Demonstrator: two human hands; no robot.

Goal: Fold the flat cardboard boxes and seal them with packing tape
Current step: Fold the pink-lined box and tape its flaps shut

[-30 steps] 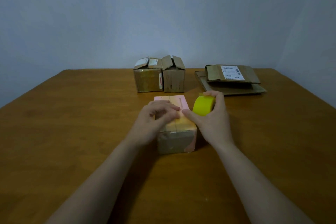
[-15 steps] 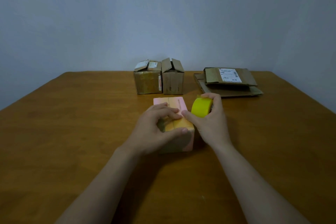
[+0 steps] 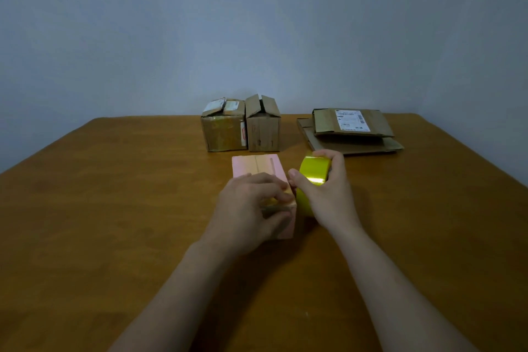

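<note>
Pink box (image 3: 257, 168) sits at the middle of the wooden surface (image 3: 114, 208), long axis running away from us, top flaps down. We cannot see inside it. A pale seam runs down the centre of its lid.

Left hand (image 3: 248, 214): grip curled over the near end of the pink box, fingers on top, thumb on the near face, holding the box. A glossy yellow tape strip (image 3: 285, 203) lies over the near top edge, partly under those fingers.

Right hand (image 3: 328, 197): grip wrapped round the yellow tape roll (image 3: 313, 173), thumb on the near side, fingers over the far side. The roll stands on edge just beside the box's right side, close to its near corner. Whether roll and box touch, we cannot tell.

At the far edge, near the wall (image 3: 257, 23), two folded brown boxes stand touching side by side. The left brown box (image 3: 223, 134) has glossy tape on its front and crumpled flaps on top. The right brown box (image 3: 263, 130) has its top flaps peaked up, not flat. Contents of both are hidden from us.

Right of them, well apart from the pink box, lies a flat cardboard stack (image 3: 351, 146); the top sheet carries a white label (image 3: 352, 120).
</note>
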